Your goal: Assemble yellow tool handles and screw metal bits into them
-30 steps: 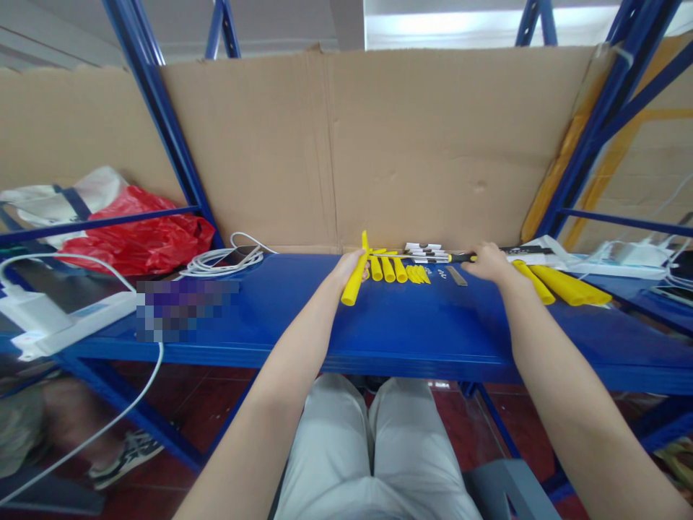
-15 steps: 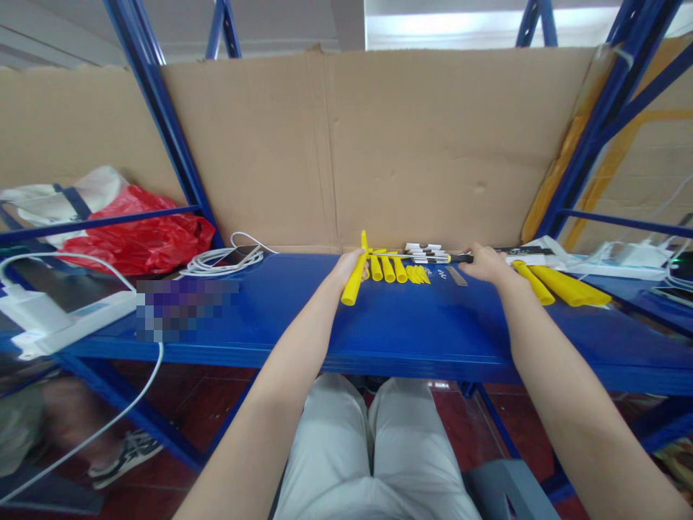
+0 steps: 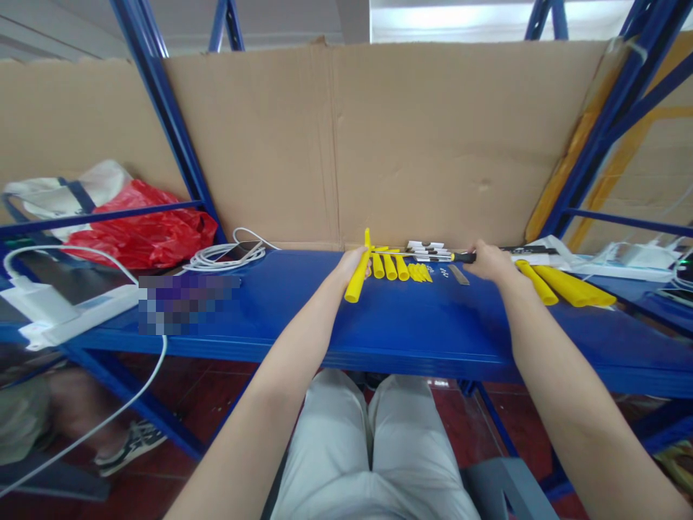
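Note:
My left hand (image 3: pixel 353 266) is closed around a yellow tubular plastic handle (image 3: pixel 356 282), tilted, with a narrower yellow piece rising from its top. My right hand (image 3: pixel 486 260) is wrapped round the black grip of a screwdriver (image 3: pixel 461 257). The screwdriver lies level, its thin shaft pointing left and reaching the yellow handle near my left fingers; the exact contact at the tip is too small to make out. Just right of my left hand, several yellow handles (image 3: pixel 390 267) stand in a row beside small yellow blade-shaped pieces (image 3: pixel 419 272). Tiny screws (image 3: pixel 444 272) and a flat grey metal strip (image 3: pixel 458 275) lie between my hands.
Larger yellow tubes (image 3: pixel 574 287) lie right of my right forearm on the blue shelf (image 3: pixel 411 325). White-and-black packs (image 3: pixel 427 248) sit against the cardboard wall (image 3: pixel 433 144). Leftward are a coiled white cable (image 3: pixel 221 256), a red plastic bag (image 3: pixel 149 231) and a power strip (image 3: pixel 81 315).
My view has shifted slightly. Both hands keep their holds on the yellow handle and the screwdriver, with almost no movement between them.

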The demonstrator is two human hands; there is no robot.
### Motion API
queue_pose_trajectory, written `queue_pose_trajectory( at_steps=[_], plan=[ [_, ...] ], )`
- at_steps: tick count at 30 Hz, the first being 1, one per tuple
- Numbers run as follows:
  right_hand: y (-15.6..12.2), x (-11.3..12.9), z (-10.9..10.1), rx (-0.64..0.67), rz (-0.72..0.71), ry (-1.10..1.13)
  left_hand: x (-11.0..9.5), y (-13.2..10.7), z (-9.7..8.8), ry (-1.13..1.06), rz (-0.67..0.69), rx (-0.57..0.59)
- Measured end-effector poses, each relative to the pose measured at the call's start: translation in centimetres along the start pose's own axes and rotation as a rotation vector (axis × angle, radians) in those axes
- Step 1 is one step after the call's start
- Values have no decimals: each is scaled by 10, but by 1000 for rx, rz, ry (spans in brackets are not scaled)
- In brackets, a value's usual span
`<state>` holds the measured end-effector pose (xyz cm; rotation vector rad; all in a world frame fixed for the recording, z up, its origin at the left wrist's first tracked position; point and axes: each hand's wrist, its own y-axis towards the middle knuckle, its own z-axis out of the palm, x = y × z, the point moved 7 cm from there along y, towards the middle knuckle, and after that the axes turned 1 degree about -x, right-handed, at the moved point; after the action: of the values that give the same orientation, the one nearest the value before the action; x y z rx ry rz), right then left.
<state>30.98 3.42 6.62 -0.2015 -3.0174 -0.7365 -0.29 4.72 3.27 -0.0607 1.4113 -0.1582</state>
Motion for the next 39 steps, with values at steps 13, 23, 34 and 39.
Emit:
queue_pose_trajectory(
  at_steps=[13, 23, 34, 39],
  plan=[
    [-8, 10, -14, -106, -4, -13, -10, 3, 4, -62, 16, -16],
    [-4, 14, -6, -106, -97, 38, -12, 9, -4, 5, -2, -52],
    [-8, 11, -12, -132, -56, -9, -2, -3, -4, -18, 11, 1],
    [-5, 10, -4, -27, -31, -3, 1, -6, -5, -19, -21, 5]
  ],
)
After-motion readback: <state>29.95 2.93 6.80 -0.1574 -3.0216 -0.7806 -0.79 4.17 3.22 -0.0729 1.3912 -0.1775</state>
